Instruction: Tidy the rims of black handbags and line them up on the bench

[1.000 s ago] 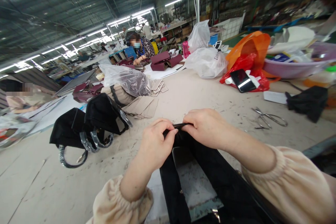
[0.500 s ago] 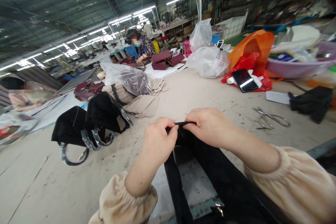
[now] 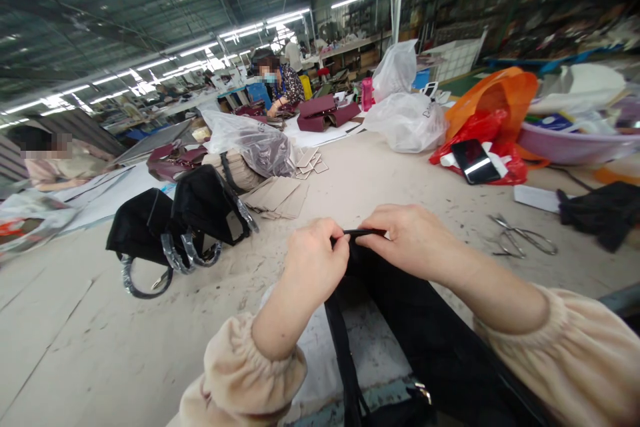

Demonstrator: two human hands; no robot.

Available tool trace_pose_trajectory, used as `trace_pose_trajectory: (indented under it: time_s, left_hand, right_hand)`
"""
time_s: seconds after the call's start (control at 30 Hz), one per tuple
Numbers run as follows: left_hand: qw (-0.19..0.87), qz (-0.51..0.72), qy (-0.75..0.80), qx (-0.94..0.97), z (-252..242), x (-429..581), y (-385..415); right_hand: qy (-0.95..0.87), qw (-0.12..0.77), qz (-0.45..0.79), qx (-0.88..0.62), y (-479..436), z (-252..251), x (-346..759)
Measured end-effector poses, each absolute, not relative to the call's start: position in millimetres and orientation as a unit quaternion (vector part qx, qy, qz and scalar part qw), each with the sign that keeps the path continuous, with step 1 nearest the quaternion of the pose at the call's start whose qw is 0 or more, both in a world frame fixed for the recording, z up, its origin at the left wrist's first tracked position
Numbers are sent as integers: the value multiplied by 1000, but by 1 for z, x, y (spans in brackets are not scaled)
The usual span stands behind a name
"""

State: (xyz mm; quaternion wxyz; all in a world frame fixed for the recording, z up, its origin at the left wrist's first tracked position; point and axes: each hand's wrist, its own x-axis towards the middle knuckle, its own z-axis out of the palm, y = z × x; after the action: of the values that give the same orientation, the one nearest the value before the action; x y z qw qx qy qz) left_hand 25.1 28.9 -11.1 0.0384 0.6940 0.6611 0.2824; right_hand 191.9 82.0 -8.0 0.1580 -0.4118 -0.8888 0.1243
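Observation:
Both hands pinch the far edge of a black fabric piece (image 3: pixel 430 320), which looks like part of a bag and trails down toward me over the table's near edge. My left hand (image 3: pixel 317 257) is closed on the left end of that edge, thumb against forefinger. A short way to the right, my right hand (image 3: pixel 405 237) grips the same edge, fingers pressed together. The strip between them is taut. A narrow black strap (image 3: pixel 345 353) hangs below my left hand, and a small metal fitting (image 3: pixel 424 393) shows low on the fabric. The rest of the piece is out of frame.
Two black handbags (image 3: pixel 200 203) with wrapped handles lie left, near cardboard pieces (image 3: pixel 283 197). Scissors (image 3: pixel 525 237), a phone (image 3: pixel 475 161), an orange bag (image 3: pixel 493 103) and a purple basin (image 3: pixel 575 140) are on the right. Co-workers sit across the table behind maroon bags (image 3: pixel 325 113).
The view has shifted a little, so the scene sits slightly to the right. Both hands keep their pinch on the black edge, with hardly any movement relative to it.

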Motion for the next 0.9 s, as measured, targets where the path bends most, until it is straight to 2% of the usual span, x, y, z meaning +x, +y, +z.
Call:
trace_pose_trajectory:
  time_s: [0.37,0.63,0.8,0.9]
  left_hand:
    - [43,281,666,690,-12,18,29]
    - [58,289,658,693,-11,15,25]
    - [127,335,645,675,-11,5,17]
    - [131,326,667,657,-11,-3,11]
  right_hand:
    - [-911,102,10,-398,82,3,174]
    - [-922,96,17,-374,74,5,170]
    - [-921,100,21,-375,74,6,168]
    - [-919,99,26,-381,74,6,169]
